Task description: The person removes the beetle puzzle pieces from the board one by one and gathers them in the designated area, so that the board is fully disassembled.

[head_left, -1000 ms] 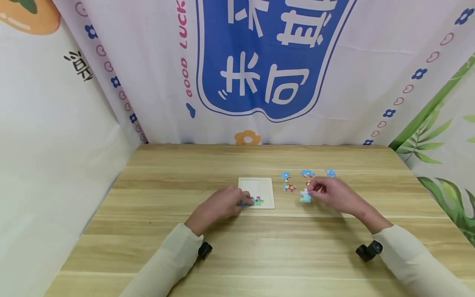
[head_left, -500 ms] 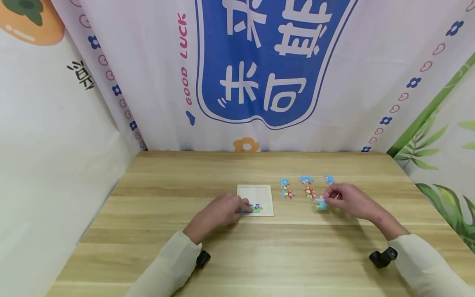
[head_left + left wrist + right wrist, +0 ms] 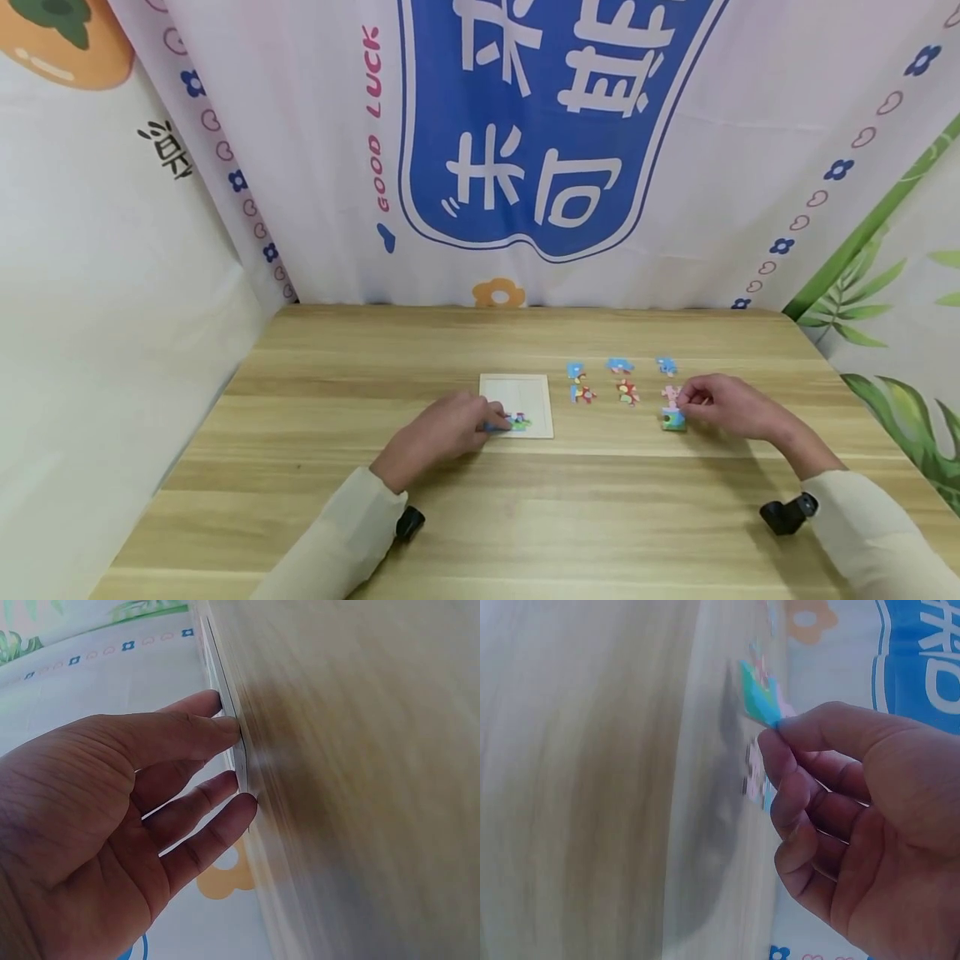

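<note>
My left hand [image 3: 453,421] rests at the left side of a square, pale puzzle frame [image 3: 514,376], fingertips on the blue and green pieces [image 3: 519,422] joined along its near edge. In the left wrist view, the thumb of that hand [image 3: 127,795] touches the frame's edge [image 3: 219,656], fingers loosely extended. To the right, my right hand [image 3: 731,408] pinches a green and blue puzzle piece [image 3: 673,420] between thumb and index finger. The right wrist view shows this piece [image 3: 757,697] tilted above the tabletop. Just behind it lies a pink puzzle piece [image 3: 670,393].
Several loose puzzle pieces lie in rows right of the frame, among them a blue one [image 3: 619,365] and a red one [image 3: 627,392]. The wooden table [image 3: 480,517] ends at a printed cloth [image 3: 337,208] behind. A black wrist camera [image 3: 789,513] sits at the right sleeve.
My right hand has carried the green and blue puzzle piece rightward, past the red piece to near the pink one. The left hand has stayed at the frame. The head view has tilted slightly.
</note>
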Demonstrator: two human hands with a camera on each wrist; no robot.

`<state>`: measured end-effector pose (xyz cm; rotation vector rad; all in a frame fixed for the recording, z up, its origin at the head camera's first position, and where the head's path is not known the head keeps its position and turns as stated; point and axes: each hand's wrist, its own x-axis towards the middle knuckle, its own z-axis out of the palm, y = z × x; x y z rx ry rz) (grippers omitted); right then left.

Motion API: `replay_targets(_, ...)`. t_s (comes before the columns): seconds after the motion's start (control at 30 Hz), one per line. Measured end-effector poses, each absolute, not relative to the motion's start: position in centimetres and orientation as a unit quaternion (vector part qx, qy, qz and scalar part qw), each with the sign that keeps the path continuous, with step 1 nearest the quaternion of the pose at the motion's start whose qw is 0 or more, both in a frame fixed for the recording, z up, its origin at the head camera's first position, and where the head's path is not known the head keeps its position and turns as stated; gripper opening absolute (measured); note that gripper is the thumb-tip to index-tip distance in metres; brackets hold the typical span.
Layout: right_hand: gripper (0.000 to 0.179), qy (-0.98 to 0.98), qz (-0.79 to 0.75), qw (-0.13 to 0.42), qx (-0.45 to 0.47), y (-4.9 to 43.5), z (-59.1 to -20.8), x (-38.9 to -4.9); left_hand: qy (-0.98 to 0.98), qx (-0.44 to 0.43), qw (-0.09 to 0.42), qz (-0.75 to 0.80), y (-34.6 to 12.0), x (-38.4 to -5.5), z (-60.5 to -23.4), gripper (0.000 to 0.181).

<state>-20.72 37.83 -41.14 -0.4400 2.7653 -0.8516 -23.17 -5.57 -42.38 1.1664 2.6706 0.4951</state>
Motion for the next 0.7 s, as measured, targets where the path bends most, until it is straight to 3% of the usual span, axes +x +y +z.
replay_targets(0.7, 0.004, 0.942, -0.275, 0.128, -0.140, 39.8, -42.1, -21.2, 0.900, 0.387, 0.105, 0.173, -5.6, -23.1, -42.2, 0.038)
